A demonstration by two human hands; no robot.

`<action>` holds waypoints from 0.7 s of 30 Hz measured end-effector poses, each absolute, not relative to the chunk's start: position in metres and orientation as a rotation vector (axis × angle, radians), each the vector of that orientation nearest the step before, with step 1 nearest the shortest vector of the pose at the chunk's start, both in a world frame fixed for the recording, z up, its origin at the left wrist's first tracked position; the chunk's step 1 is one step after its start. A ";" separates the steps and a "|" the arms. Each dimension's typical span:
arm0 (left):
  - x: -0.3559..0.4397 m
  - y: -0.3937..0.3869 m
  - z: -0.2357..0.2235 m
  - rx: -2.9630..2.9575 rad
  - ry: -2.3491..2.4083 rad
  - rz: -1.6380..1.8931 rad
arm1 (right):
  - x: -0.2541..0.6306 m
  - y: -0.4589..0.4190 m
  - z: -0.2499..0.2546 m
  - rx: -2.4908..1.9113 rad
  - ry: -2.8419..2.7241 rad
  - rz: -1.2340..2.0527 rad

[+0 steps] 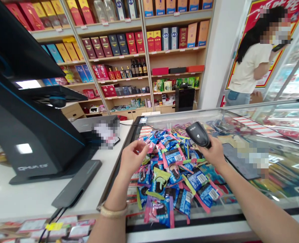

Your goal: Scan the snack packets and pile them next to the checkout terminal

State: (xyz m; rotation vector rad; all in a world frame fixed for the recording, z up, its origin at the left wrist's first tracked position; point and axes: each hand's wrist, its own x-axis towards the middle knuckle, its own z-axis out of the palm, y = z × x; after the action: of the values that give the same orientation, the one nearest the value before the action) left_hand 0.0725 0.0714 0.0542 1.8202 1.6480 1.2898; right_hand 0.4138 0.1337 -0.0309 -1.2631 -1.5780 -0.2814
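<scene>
A black handheld barcode scanner (pixel 197 133) is in my right hand (pixel 214 152), its head pointing up and left above a pile of snacks. My left hand (pixel 133 154), with a beaded bracelet on the wrist, is at the pile's left edge. Its fingers are curled toward the thumb beside pink wrapper edges; whether a packet is between them is not clear. Small blue cookie packets (pixel 174 157) with pink and green sealed ends lie heaped on the glass counter (pixel 240 199). One green-ended packet (pixel 159 182) shows a dark cookie picture.
A dark flat phone-like device (pixel 236 160) lies right of the pile. At left, a black checkout terminal (pixel 38 135) and a grey bar-shaped device (pixel 77 184) stand on the white counter (pixel 88 199). Shelves of boxes (pixel 114 45) line the back; a person (pixel 250 67) stands at right.
</scene>
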 end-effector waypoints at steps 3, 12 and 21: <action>0.072 0.053 0.068 1.960 1.574 0.722 | 0.417 0.131 -0.027 -1.267 -1.552 -0.270; 0.098 0.035 0.074 2.292 1.746 -0.049 | 0.420 0.125 -0.017 -1.273 -1.514 -0.242; 0.083 0.039 0.071 2.165 1.380 0.237 | 0.418 0.120 -0.012 -1.244 -1.534 -0.225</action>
State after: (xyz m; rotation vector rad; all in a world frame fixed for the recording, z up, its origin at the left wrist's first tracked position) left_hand 0.0830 0.0390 0.0711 2.1645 1.3797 0.2374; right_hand 0.4183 0.1203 -0.0116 -1.2436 -1.5339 -0.2245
